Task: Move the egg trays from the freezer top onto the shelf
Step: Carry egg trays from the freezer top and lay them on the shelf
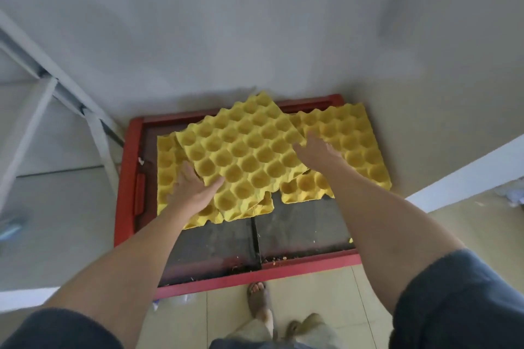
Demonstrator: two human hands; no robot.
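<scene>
My left hand [192, 190] and right hand [317, 147] grip the top tray [243, 156] by opposite edges; tilted, it could snag the trays underneath and drag them off the freezer top [300, 224].

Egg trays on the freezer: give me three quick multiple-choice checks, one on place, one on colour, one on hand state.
1. Where does the top egg tray lie?
A. On the floor
B. Across other trays on the freezer top
C. On the metal shelf frame

2. What colour are the trays?
A. Yellow
B. Grey
C. Blue

3. What are the hands doing?
A. Both hang clear of the trays
B. Only one touches a tray
C. The left hand and right hand both hold the top tray

Answers: 1 B, it overlaps yellow trays inside the red-framed lid. 2 A, all visible trays are yellow. 3 C, each hand grips an opposite edge of the tray.
</scene>
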